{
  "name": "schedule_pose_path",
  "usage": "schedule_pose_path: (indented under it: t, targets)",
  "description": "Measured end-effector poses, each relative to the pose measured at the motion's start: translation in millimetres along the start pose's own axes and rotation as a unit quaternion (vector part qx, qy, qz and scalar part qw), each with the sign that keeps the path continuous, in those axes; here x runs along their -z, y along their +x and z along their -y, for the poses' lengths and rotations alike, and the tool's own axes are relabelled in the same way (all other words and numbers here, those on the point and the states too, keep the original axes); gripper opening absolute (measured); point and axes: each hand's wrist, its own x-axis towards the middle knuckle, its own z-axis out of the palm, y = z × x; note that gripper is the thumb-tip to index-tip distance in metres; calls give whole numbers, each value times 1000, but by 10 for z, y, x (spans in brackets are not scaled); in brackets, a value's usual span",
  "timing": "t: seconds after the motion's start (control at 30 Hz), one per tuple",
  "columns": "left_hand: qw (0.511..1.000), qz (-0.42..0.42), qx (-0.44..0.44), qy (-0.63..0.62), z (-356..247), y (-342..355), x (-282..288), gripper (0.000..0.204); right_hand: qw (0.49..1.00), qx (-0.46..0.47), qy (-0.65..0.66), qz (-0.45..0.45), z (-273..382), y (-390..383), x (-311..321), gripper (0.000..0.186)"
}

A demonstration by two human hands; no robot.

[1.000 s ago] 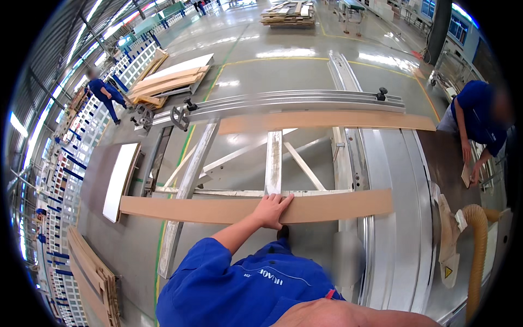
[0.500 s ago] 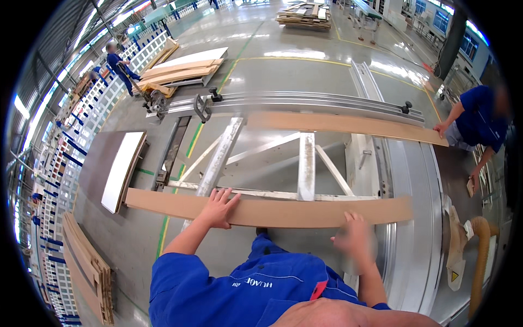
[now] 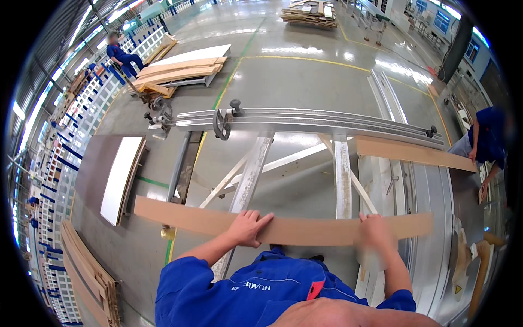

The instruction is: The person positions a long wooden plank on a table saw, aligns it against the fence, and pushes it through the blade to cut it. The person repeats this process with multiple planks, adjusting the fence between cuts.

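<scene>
A long, narrow brown board (image 3: 310,231) lies crosswise in front of me, over the near side of a metal sliding frame (image 3: 343,188). My left hand (image 3: 249,229) rests on its middle part, fingers on the top face and thumb stretched out to the right. Nearer the right end, my right hand (image 3: 377,233) grips the board at its near edge; the palm is blurred. A second brown board (image 3: 408,152) lies along the aluminium fence (image 3: 305,121) on the far side. A co-worker's hand (image 3: 473,155) is at that board's right end.
A black-knobbed clamp (image 3: 222,124) sits on the fence. Panel stacks stand at left, one white-topped (image 3: 121,180), one brown (image 3: 90,267). Farther off are a board pile (image 3: 180,71) near another person (image 3: 122,57), and more boards (image 3: 309,13). A hose (image 3: 482,267) hangs at right.
The sliding frame and fence have shifted right. The far board has slid right toward the co-worker. My board and both hands have moved right and slightly nearer me.
</scene>
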Motion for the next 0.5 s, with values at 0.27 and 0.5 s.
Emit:
schedule_pose_path:
  t: [0.27,0.5]
  targets:
    - [997,-31,21,-66,781,721,61,118,999,-37,4,8,-195,513,-20,116]
    - [672,-543,345,-368,2916,1459,364,97,995,-14,78,-59,-114,482,34,118]
